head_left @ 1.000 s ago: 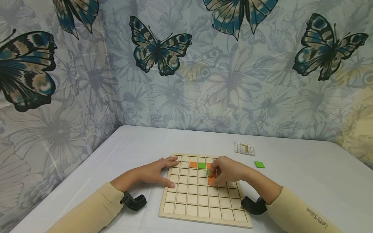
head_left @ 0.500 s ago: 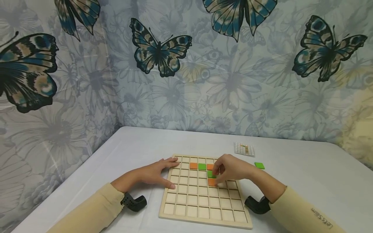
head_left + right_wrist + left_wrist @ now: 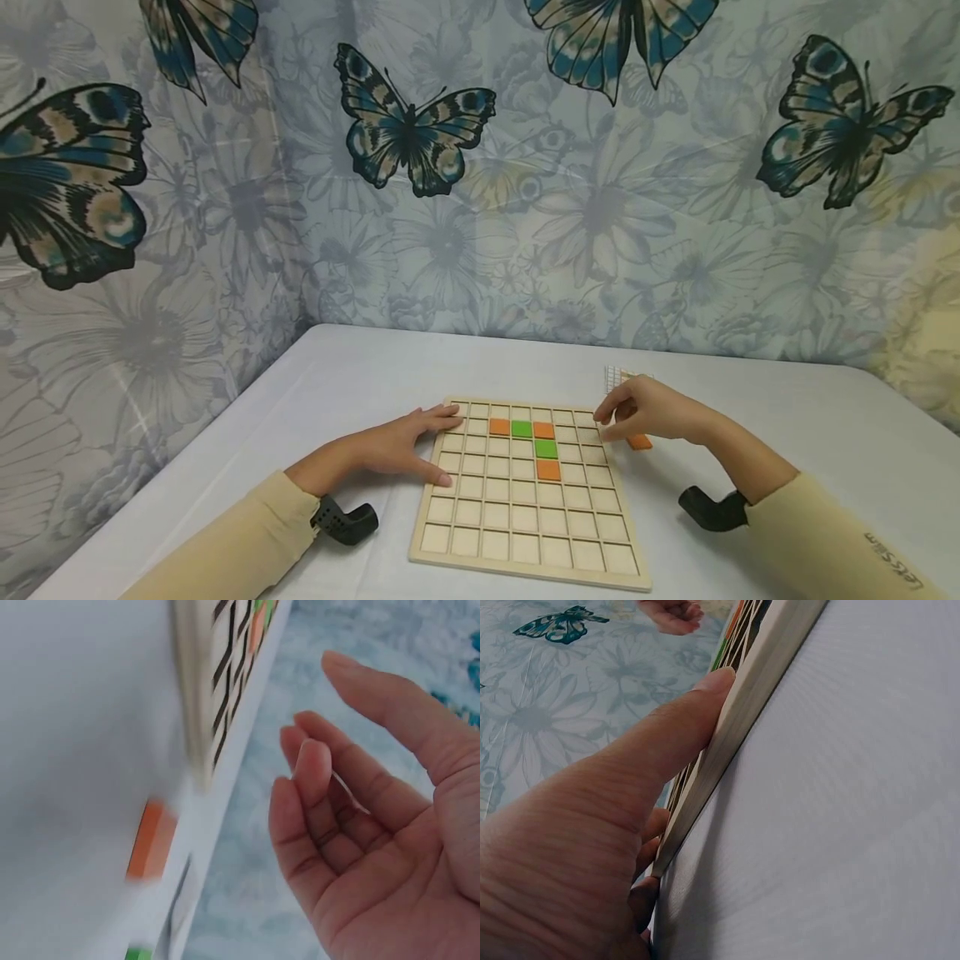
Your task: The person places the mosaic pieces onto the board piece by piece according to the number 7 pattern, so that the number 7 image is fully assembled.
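A wooden grid board (image 3: 480, 517) lies on the table. Set in its cells are an orange tile (image 3: 499, 427), a green tile (image 3: 521, 429) and another orange tile (image 3: 543, 430) in a row. Below the last sit a green tile (image 3: 546, 449) and an orange tile (image 3: 548, 470). My left hand (image 3: 397, 440) rests on the board's left edge, thumb and fingers spread. Above the upper right edge hovers my right hand (image 3: 654, 410), fingers loosely bent, nothing between them in the right wrist view. Just under it lies a loose orange tile (image 3: 640, 442).
A small printed grid card (image 3: 615, 377) lies behind my right hand, partly covered by it. A loose green tile (image 3: 139, 953) shows at the bottom of the right wrist view; my hand hides it in the head view. A butterfly-patterned cloth (image 3: 450, 250) hangs behind the white table (image 3: 825, 467).
My right hand has left the lower orange tile, which stays in its cell, and moved right past the board's edge. The loose orange tile now shows. My left hand has stayed put.
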Demonstrator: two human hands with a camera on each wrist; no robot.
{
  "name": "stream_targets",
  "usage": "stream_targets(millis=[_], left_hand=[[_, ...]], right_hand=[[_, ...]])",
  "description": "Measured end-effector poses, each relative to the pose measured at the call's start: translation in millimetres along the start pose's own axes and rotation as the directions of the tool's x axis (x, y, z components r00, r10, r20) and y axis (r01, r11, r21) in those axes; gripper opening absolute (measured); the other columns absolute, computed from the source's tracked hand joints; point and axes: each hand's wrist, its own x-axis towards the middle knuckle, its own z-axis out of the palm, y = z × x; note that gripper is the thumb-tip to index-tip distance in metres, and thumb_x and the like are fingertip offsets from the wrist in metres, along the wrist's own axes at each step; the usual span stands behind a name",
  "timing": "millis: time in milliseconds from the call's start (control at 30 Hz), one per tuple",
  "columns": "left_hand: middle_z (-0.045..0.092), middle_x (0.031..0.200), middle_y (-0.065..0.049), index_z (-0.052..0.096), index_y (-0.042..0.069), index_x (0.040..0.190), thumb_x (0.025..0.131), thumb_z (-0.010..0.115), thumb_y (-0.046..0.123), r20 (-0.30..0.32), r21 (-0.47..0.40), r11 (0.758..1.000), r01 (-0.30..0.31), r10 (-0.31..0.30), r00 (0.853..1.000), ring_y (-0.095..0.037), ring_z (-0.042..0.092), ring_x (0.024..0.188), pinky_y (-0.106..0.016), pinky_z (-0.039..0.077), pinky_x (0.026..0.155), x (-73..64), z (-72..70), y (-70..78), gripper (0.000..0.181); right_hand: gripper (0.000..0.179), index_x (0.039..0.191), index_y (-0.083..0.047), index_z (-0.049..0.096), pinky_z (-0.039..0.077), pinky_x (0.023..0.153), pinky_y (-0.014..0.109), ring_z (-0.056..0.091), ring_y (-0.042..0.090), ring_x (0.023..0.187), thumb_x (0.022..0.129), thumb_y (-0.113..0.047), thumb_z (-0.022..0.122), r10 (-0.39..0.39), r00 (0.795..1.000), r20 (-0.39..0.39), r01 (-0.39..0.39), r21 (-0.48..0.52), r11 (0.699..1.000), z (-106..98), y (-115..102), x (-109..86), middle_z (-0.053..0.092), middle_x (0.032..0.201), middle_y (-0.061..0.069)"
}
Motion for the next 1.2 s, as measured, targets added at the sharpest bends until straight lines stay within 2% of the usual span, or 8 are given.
stream_targets(millis=[167,400,733,900,1000,1200], left_hand=[[0.014,0.157,0.004,0.036,0.024,0.145,0.072,0.077,0.046,-0.001,-0.002,1.000,0.002,-0.002,1.000,-0.035,-0.002,0.145,-0.056,0.004,0.116,-0.9,-1.0,0.9,0.086],[0.014,0.157,0.004,0.036,0.024,0.145,0.073,0.077,0.045,0.003,-0.011,1.000,-0.001,0.001,1.000,-0.036,-0.002,0.144,-0.058,0.005,0.115,-1.2,-0.7,1.0,0.085],[0.014,0.157,0.003,0.036,0.024,0.145,0.073,0.076,0.045,0.004,0.002,1.000,-0.013,0.013,1.000,-0.037,-0.001,0.144,-0.058,0.005,0.115,-0.2,-0.7,0.9,0.085],[0.014,0.157,0.004,0.036,0.025,0.145,0.073,0.077,0.045,0.004,-0.002,1.000,-0.010,0.010,1.000,-0.036,-0.001,0.144,-0.057,0.005,0.115,0.3,-0.1,0.5,0.085],[0.014,0.157,0.004,0.036,0.024,0.145,0.073,0.077,0.045,0.003,-0.004,1.000,-0.011,0.011,1.000,-0.035,-0.001,0.145,-0.057,0.005,0.115,0.4,0.3,-0.2,0.085],[0.014,0.157,0.003,0.036,0.024,0.145,0.073,0.076,0.045,0.004,-0.001,1.000,-0.016,0.016,1.000,-0.036,-0.001,0.144,-0.057,0.005,0.115,0.0,-0.4,0.7,0.085]], right_hand=[[0.034,0.104,-0.002,0.068,0.048,0.065,0.026,0.055,0.012,0.070,0.080,-0.026,0.073,0.027,1.000,-0.010,-0.027,0.019,0.999,-13,18,-11.0,0.065,0.082,0.004],[0.041,0.110,-0.001,0.066,0.050,0.073,0.029,0.059,0.013,0.085,0.080,-0.029,0.073,0.115,0.992,-0.045,-0.113,0.042,0.993,-28,41,-22.1,0.068,0.105,0.009],[0.046,0.117,-0.001,0.064,0.047,0.081,0.029,0.055,0.006,0.095,0.084,-0.033,0.068,0.195,0.970,-0.146,-0.194,0.021,0.981,-46,70,-35.6,0.067,0.111,0.010],[0.045,0.117,-0.001,0.063,0.047,0.084,0.032,0.053,0.006,0.098,0.086,-0.033,0.066,0.217,0.961,-0.172,-0.218,0.013,0.976,-48,87,-40.4,0.062,0.119,0.014],[0.044,0.116,-0.002,0.064,0.046,0.085,0.034,0.053,0.007,0.097,0.085,-0.033,0.066,0.245,0.952,-0.183,-0.246,0.021,0.969,-47,94,-41.5,0.063,0.118,0.013],[0.046,0.117,-0.001,0.063,0.046,0.083,0.034,0.055,0.009,0.093,0.084,-0.034,0.068,0.271,0.948,-0.167,-0.268,0.036,0.963,-43,101,-42.5,0.063,0.116,0.011]])
